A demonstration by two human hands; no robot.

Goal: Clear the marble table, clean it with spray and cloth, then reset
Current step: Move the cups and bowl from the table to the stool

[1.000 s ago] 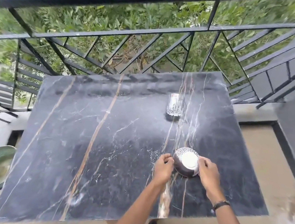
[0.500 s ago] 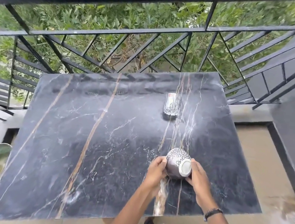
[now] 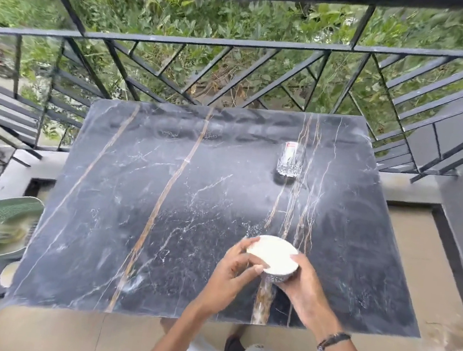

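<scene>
Black railing (image 3: 239, 43), green chair (image 3: 2, 224)

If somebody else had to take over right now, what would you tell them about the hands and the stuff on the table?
Left hand: fingers curled round the bowl's near-left side.
Right hand: grips the bowl's right side from below.
Bowl: white inside facing up, held over the near part of the marble table; whether it touches the top cannot be told.
Glass: upright near the far right of the table.
Done: most of the top is bare.
Left: no spray or cloth in view, so which stage this is cannot be told; set the bowl in place.
</scene>
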